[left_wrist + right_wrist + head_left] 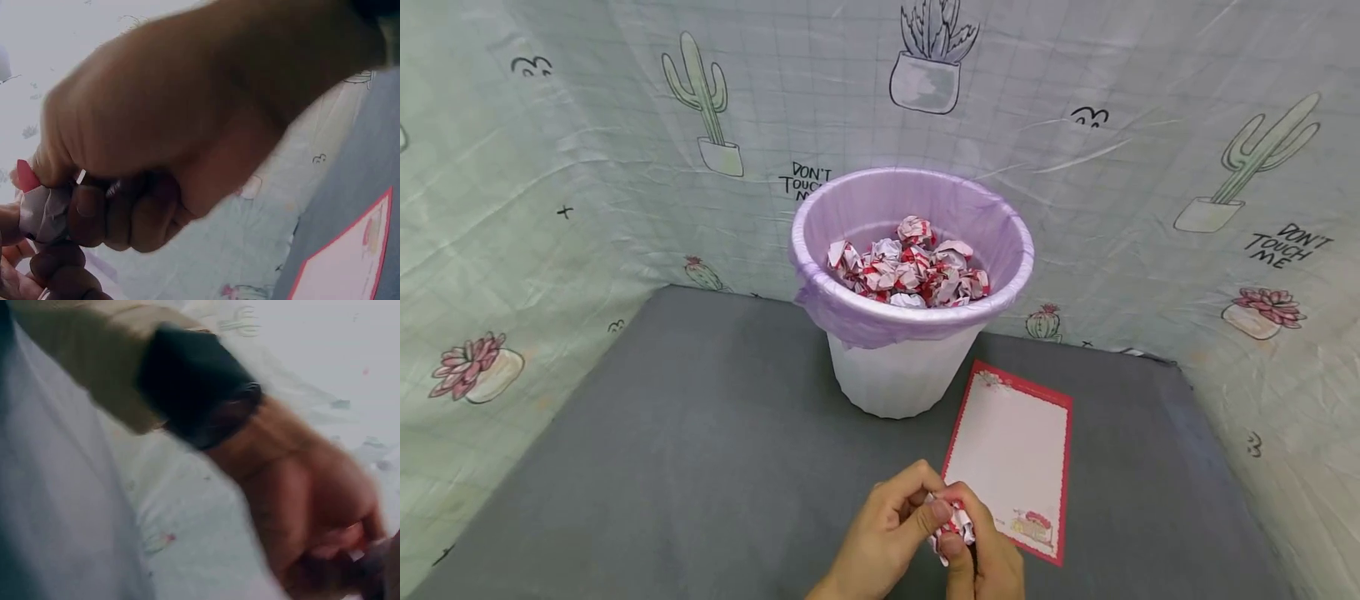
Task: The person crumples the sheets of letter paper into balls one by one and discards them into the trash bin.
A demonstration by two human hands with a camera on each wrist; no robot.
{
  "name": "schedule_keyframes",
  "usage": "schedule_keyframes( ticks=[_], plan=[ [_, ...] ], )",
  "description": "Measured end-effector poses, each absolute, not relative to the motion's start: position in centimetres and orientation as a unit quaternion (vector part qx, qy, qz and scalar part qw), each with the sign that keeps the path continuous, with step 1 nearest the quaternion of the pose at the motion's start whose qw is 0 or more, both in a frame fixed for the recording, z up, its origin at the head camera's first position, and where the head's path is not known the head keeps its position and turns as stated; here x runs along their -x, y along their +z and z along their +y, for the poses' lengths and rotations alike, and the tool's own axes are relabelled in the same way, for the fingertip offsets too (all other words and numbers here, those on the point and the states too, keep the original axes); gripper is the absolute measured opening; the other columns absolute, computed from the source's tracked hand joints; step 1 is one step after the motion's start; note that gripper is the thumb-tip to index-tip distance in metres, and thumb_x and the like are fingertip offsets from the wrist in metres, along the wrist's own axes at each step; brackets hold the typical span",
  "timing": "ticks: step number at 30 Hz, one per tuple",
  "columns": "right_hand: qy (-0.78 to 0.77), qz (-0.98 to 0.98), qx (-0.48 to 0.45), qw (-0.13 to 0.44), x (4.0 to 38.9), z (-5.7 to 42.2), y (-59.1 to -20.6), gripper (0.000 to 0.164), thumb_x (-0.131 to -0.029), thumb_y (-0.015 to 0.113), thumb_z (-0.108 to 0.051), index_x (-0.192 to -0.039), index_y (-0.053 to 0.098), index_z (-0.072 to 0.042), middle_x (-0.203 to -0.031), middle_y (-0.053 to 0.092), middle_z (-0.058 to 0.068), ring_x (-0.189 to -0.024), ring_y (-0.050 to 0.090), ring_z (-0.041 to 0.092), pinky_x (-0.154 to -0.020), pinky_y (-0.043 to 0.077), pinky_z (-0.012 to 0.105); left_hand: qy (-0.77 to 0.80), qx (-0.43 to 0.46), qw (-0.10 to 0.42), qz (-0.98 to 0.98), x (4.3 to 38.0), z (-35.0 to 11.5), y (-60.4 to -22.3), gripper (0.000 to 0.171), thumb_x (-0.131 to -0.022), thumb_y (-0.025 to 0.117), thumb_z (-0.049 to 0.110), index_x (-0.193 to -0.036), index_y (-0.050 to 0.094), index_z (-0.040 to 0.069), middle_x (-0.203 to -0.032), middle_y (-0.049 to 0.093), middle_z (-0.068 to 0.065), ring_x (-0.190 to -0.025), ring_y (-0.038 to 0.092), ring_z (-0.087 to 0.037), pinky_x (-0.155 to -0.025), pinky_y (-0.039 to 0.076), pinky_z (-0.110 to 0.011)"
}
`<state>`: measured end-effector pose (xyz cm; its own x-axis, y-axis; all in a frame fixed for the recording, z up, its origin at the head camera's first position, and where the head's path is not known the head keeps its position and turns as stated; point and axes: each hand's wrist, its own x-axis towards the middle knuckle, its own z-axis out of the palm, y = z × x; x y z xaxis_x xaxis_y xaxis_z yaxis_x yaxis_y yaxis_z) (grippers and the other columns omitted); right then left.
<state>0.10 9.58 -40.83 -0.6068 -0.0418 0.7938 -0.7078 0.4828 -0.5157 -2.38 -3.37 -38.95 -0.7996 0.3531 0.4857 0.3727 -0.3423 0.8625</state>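
Both hands meet low in the head view around a crumpled paper ball (956, 525), white with red patches. My left hand (880, 533) pinches it from the left, thumb pressed on top. From the right, my right hand (988, 550) grips the same ball with curled fingers and thumb. Part of the crumpled paper (45, 212) shows between the fingers in the left wrist view. The right wrist view is blurred, and the fingers hide most of the ball there. Just beyond the hands lies a flat red-bordered sheet of paper (1011, 450).
A white bin (895, 375) with a purple liner (850, 321) stands behind the hands. Several crumpled red-and-white paper balls (917, 271) lie inside it. The grey tabletop (685, 450) is enclosed by a cactus-print cloth (625, 167) at the back and sides.
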Motion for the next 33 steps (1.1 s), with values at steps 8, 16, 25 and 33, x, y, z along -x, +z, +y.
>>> schedule_keyframes(
  ticks=[8, 16, 25, 33],
  plan=[
    [0.473, -0.727, -0.376, 0.326, 1.0, 10.5, -40.6, 0.052, -0.103, 0.038, -0.038, -0.126, 0.050, 0.008, -0.078, 0.057, 0.007, -0.058, 0.043, -0.003, -0.049, 0.034, 0.007, -0.787, 0.350, -0.040, -0.507, 2.2, -4.2, -38.5, 0.015, -0.100, 0.045, 0.006, -0.100, 0.048, -0.008, -0.074, 0.051, -0.027, -0.076, 0.053, -0.003, -0.063, 0.048, -0.018],
    [0.649, -0.600, -0.434, 0.177, 1.5, 10.9, -39.7, 0.039, -0.095, 0.060, -0.009, -0.124, 0.048, 0.014, -0.073, 0.048, 0.010, -0.052, 0.041, 0.011, -0.042, 0.035, 0.012, -0.776, 0.344, -0.051, -0.525, 2.2, -4.3, -38.2, 0.013, -0.099, 0.048, 0.009, -0.094, 0.046, -0.003, -0.070, 0.052, -0.023, -0.069, 0.050, -0.003, -0.059, 0.043, -0.015],
    [0.537, -0.708, -0.336, 0.312, 0.5, 10.3, -40.2, 0.036, -0.096, 0.059, -0.026, -0.109, 0.059, 0.008, -0.064, 0.047, 0.001, -0.048, 0.038, 0.000, -0.043, 0.031, 0.006, -0.789, 0.351, -0.049, -0.501, 2.2, -3.7, -38.4, 0.016, -0.100, 0.047, 0.007, -0.090, 0.044, -0.004, -0.066, 0.046, -0.023, -0.068, 0.048, -0.001, -0.055, 0.043, -0.016],
    [0.513, -0.629, -0.332, 0.482, 1.7, 8.7, -39.0, 0.033, -0.098, 0.055, -0.015, -0.090, 0.064, 0.015, -0.074, 0.063, 0.014, -0.050, 0.047, 0.011, -0.039, 0.033, 0.015, -0.752, 0.363, 0.022, -0.550, 2.0, -3.1, -39.0, 0.008, -0.097, 0.047, -0.004, -0.090, 0.047, -0.001, -0.065, 0.054, -0.018, -0.055, 0.049, -0.016, -0.052, 0.048, -0.018]
  ],
)
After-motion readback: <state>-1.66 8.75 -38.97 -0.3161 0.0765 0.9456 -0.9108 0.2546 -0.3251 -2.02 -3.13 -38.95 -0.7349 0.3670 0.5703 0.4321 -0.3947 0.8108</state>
